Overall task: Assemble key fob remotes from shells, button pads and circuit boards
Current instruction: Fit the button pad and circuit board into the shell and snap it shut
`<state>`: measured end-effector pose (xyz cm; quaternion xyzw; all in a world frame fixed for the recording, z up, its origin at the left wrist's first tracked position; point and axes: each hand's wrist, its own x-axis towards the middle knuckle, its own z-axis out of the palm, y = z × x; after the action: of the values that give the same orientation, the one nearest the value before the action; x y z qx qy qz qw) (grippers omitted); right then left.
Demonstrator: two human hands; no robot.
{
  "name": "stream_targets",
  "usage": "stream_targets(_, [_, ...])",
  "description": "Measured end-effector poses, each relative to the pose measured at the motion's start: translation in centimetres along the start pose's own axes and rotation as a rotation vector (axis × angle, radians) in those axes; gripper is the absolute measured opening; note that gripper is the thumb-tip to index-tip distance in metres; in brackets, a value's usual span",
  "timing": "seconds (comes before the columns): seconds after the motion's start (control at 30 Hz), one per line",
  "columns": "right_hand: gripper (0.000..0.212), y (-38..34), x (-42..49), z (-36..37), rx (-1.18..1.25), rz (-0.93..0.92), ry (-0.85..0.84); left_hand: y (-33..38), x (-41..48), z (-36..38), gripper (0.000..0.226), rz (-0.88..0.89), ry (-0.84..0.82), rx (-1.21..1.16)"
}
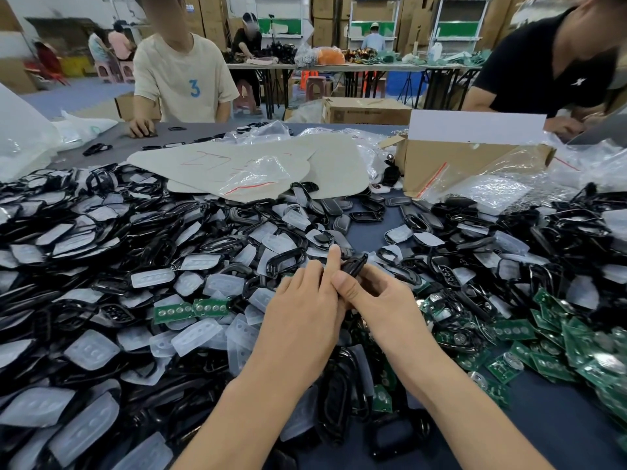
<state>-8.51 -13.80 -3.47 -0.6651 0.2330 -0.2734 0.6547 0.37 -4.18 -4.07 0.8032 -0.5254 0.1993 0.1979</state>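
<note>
Both my hands meet at the table's middle around one black key fob shell [354, 265]. My right hand [380, 300] pinches the shell between thumb and fingers. My left hand [305, 313] holds it from the left, index finger stretched up along its side. What sits inside the shell is hidden by my fingers. Around them lie heaps of black shells [101, 232], translucent white button pads [91, 349] and green circuit boards [509, 334].
Two green boards [190, 309] lie left of my hands. Grey card sheets [237, 157] and plastic bags [258, 174] sit behind the piles, a cardboard box [458, 161] at the back right. Two people work at the table's far edge. Bare blue tabletop [559, 418] shows at the lower right.
</note>
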Motion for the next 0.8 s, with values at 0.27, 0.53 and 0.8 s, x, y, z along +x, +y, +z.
stream_targets(0.27, [0.048, -0.1, 1.2, -1.0, 0.642, 0.194, 0.077, -0.2, 0.1, -0.6, 0.049, -0.11, 0.193, -0.291])
stream_targets(0.53, [0.058, -0.2, 0.4, 0.1, 0.872, 0.338, 0.003, -0.6, 0.1, 1.0, 0.028, 0.079, 0.365, -0.226])
stream_targets(0.8, [0.062, -0.4, -0.3, 1.0, 0.92, 0.427, -0.079, -0.8, 0.2, 1.3, 0.026, 0.106, 0.439, -0.265])
